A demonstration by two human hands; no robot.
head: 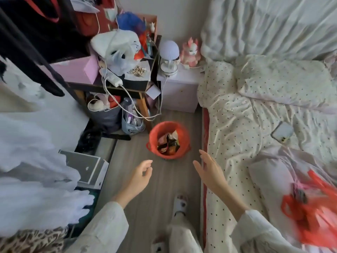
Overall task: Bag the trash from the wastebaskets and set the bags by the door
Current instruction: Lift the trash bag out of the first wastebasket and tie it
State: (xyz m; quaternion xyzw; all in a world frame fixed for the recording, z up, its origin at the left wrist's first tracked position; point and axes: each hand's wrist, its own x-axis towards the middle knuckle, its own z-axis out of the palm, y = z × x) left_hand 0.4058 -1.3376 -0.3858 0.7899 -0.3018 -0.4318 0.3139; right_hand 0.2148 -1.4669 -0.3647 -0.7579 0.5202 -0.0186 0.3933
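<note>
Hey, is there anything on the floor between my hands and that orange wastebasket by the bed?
Nothing visible. Bare wood floor lies between the left hand, the right hand and the orange wastebasket. The white cables hang behind the basket, on its far side, and the bed edge runs along its right.

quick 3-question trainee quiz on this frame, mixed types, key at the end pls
1. True or false: the orange wastebasket on the floor has wrappers inside.
2. The left hand and right hand are: A) gripping the wastebasket rim, B) short of it and holding nothing, C) holding the phone.
3. Fill in: the orange plastic bag lies on the ____.

Key:
1. True.
2. B.
3. bed, near the lower right of the view; the phone lies on it too.
</note>
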